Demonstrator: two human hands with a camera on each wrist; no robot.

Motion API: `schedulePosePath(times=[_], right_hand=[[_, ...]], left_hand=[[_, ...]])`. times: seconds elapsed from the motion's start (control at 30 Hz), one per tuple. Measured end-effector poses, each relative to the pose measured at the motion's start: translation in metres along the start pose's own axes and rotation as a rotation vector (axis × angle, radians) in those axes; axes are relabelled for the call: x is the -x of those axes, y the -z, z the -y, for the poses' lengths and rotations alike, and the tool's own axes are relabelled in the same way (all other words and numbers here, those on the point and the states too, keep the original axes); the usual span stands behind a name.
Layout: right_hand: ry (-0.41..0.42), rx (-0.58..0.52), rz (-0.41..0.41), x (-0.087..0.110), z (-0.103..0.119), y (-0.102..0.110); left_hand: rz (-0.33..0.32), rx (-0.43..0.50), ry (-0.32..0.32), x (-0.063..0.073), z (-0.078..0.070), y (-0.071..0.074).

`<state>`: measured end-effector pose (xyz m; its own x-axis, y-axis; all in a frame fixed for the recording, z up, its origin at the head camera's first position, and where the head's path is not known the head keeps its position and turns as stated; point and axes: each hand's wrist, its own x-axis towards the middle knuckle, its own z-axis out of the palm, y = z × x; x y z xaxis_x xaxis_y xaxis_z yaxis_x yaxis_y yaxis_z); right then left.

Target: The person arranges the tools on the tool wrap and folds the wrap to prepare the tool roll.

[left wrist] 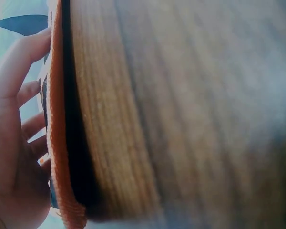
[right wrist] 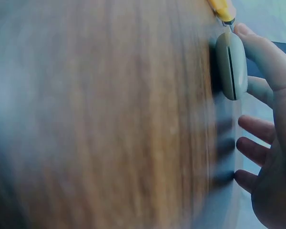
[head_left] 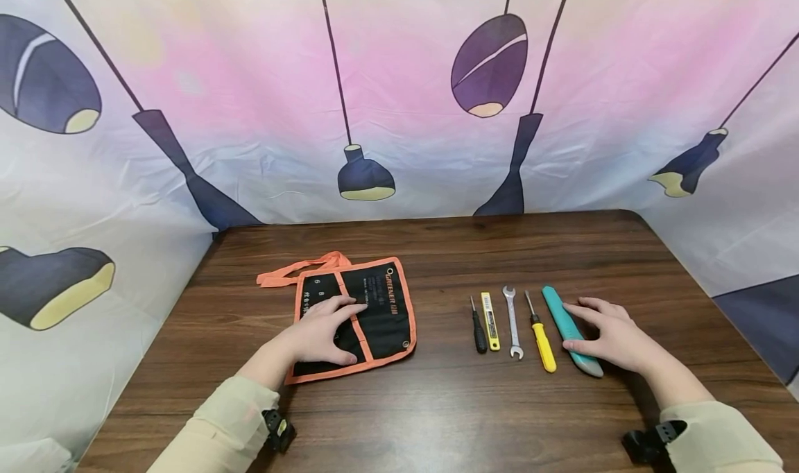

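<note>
My left hand (head_left: 324, 331) rests on a black tool pouch (head_left: 383, 320) with orange trim, its fingers loosely spread. In the left wrist view the pouch's orange edge (left wrist: 57, 119) runs close beside the hand (left wrist: 19, 143). On the right, my right hand (head_left: 614, 334) is at a long teal handle (head_left: 564, 320) with a grey end, thumb and forefinger beside it. The right wrist view shows a slot along the handle's end (right wrist: 231, 67), and the other fingers (right wrist: 255, 150) off it. Whether the fingertips press on the handle, I cannot tell.
Left of the teal handle lie a yellow screwdriver (head_left: 542, 341), an open-ended wrench (head_left: 512, 324), a slim yellow item with a label (head_left: 490, 324) and a small black screwdriver (head_left: 478, 331). An orange strap (head_left: 306, 268) trails behind the pouch. A printed cloth (head_left: 406, 112) hangs beyond the wooden table (head_left: 449, 417).
</note>
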<state>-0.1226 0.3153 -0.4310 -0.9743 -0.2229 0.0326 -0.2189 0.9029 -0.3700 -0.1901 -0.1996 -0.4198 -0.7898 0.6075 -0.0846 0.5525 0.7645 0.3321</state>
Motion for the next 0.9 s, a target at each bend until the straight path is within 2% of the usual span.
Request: schedulePosePath(times=[0.23,0.5,0.67,0.9], right_hand=[[-0.034,0.025,-0.01,0.0008,0.0001,0.0025],[-0.041,0.016,0.013,0.0017,-0.001,0.0043],[-0.039,-0.029,0.037,0.0018,-0.0031,0.0044],[-0.003,-0.158,0.068,0.0015,-0.0069,0.0045]], left_hand=[[0.009,0.003,-0.021,0.0004,-0.0021,-0.0005],[0.026,0.014,-0.007,0.0001,-0.0032,-0.0001],[0.021,0.003,-0.004,0.0006,-0.0026,0.0001],[-0.013,0.008,-0.007,0.0028,-0.0039,0.0005]])
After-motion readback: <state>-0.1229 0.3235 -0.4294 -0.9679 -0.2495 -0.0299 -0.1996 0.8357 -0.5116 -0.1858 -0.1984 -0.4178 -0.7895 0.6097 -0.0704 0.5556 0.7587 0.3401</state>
